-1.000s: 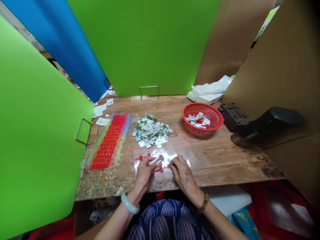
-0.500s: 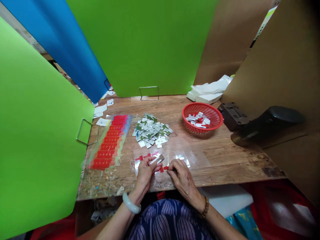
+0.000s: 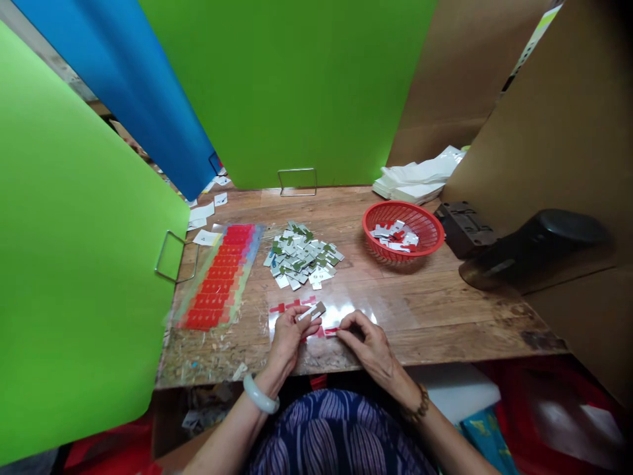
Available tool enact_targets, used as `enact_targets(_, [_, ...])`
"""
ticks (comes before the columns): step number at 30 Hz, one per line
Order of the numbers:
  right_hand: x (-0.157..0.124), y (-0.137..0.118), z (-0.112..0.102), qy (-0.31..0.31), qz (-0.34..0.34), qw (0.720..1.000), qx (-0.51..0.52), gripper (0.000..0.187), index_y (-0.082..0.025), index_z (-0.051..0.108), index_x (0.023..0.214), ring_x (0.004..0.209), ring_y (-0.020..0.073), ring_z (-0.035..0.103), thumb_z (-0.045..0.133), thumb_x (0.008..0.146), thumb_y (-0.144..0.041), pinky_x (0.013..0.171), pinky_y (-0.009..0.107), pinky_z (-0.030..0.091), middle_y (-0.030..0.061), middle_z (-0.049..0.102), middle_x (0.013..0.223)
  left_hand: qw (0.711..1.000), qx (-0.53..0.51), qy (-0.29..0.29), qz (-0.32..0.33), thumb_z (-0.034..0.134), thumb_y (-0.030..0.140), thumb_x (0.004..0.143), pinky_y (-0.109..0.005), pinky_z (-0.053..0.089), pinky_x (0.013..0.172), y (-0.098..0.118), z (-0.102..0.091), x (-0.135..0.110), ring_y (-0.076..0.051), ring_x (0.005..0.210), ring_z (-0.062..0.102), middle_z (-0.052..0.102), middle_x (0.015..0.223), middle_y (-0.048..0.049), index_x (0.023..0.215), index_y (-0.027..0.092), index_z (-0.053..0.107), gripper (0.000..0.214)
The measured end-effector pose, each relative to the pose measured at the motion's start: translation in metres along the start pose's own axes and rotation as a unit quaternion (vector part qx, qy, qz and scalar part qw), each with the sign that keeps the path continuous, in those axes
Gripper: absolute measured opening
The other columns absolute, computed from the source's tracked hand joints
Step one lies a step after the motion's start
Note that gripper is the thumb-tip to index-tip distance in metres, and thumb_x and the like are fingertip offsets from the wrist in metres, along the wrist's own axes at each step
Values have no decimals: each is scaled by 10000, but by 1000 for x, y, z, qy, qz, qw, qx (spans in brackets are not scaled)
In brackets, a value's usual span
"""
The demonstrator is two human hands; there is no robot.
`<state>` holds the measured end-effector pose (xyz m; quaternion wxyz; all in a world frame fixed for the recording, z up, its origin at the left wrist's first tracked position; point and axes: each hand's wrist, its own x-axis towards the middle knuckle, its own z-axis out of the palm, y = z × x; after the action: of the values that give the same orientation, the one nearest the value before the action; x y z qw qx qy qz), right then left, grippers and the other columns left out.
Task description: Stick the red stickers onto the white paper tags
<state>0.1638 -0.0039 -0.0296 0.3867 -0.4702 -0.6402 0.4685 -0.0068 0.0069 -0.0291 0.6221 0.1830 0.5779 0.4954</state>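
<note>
Hands [image 3: 370,344] slightly farther apart than before

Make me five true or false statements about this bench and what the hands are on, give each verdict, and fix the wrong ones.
1. The left hand holds a flat silver-and-brown piece. True.
2. The basket is left of the loose pile. False: the red basket is right of the loose pile.
3. The right hand pinches a small red piece at its fingertips. True.
4. The panel straight ahead is red. False: the panel straight ahead is green.
5. White sheets lie beyond the red basket. True.
</note>
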Motion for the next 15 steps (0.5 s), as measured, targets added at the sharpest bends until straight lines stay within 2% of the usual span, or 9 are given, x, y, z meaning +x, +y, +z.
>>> enact_targets(6, [10,-13,-6,8,36,999,35,99,-179,506,734,661,114,497,568,767,-249,628,225,399,-22,519,696,997,-15,-58,-37,635,48,711,-230,549,657,8,-5,-8,-153,659,681,680,791,-93,851,97,560,166])
enact_targets(10, [16,-21,-3,19,18,1000,15,109,-183,507,727,624,110,491,568,772,-261,595,222,393,-21,526,679,992,-8,-111,-57,696,89,665,-231,544,683,15,-4,-22,-161,677,681,692,769,-102,909,90,576,272])
enact_targets(15, [18,-25,3,16,-20,1000,-18,54,-188,514,753,629,111,496,541,786,-221,595,220,392,-20,545,694,990,-7,-125,-64,748,127,614,-242,538,713,20,-1,-32,-182,726,683,700,758,-113,961,87,577,389])
